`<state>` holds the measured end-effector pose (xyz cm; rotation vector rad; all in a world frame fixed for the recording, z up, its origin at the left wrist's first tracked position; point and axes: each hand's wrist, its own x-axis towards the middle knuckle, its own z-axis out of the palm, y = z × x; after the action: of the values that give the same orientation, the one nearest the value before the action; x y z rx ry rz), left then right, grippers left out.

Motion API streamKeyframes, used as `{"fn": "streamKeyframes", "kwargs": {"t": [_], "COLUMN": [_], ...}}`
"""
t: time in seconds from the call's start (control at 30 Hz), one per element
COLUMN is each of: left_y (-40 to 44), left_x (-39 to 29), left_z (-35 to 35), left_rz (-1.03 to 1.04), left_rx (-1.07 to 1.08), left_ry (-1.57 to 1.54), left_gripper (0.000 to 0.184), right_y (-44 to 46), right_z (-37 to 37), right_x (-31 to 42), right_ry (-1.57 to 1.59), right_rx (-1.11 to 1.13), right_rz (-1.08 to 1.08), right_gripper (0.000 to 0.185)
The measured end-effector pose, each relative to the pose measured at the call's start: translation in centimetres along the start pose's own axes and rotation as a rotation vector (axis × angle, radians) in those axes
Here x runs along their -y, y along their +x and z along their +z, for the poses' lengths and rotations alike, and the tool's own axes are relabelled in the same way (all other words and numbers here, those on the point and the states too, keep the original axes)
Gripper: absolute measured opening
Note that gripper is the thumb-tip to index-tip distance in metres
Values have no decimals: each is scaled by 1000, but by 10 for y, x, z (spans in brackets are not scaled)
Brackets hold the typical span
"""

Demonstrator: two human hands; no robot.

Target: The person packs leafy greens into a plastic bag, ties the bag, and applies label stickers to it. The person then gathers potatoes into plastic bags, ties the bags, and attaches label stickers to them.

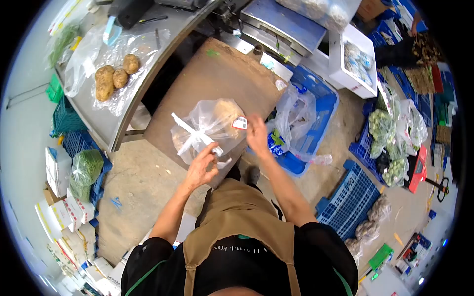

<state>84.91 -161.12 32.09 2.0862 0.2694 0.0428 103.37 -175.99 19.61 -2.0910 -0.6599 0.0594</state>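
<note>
A clear plastic bag (201,112) with potatoes (228,111) inside lies on a brown work surface (197,81) in front of me. White strips (196,133) cross over the bag's gathered neck. My left hand (201,167) is at the near side of the bag, its fingers closed on the end of a white strip. On the bag's right side is a white printed label (240,123) with a red edge. My right hand (256,135) has its fingers curled at the label's right edge; the fingertips are slightly blurred.
Several loose potatoes (104,83) lie on plastic film on the metal table (129,106) at left. A blue crate (323,126) with plastic bags stands at right. Behind it are a scale (284,24) and a white foam box (353,61). Another blue crate (349,197) is on the floor.
</note>
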Motion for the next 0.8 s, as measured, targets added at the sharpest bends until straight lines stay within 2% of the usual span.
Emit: {"fn": "streamKeyframes", "kwargs": {"t": [0.1, 0.2, 0.3, 0.37, 0.4, 0.43, 0.47, 0.57, 0.67, 0.8], "left_y": [6, 10, 11, 12, 14, 15, 16, 22, 31, 41], "left_x": [13, 11, 7, 7, 8, 9, 10, 6, 1, 5], "left_z": [1, -1, 2, 4, 5, 6, 9, 16, 28, 46], "left_rz": [23, -1, -66, -52, -44, -56, -70, -108, -131, -150], "left_rx": [-27, -43, -39, -7, 8, 35, 59, 129, 168, 233], "left_ry": [28, 39, 49, 87, 107, 120, 134, 189, 250, 353], "left_gripper": [17, 16, 15, 15, 15, 14, 14, 14, 11, 12], "right_y": [34, 46, 13, -21, -28, -42, -51, -71, -77, -87], "right_z": [-35, -58, -28, 4, 2, 16, 24, 37, 37, 50], "right_x": [-30, -32, -59, -58, -40, -39, -31, -10, -8, -18], "right_ry": [-14, 110, 131, 200, 220, 200, 348, 652, 744, 576], "right_rx": [-226, -202, -189, -187, -46, -74, -33, -112, -147, -188], "right_rz": [25, 329, 401, 482, 546, 347, 402, 675, 566, 426], "right_gripper": [24, 21, 20, 27, 34, 39, 42, 39, 32, 25]}}
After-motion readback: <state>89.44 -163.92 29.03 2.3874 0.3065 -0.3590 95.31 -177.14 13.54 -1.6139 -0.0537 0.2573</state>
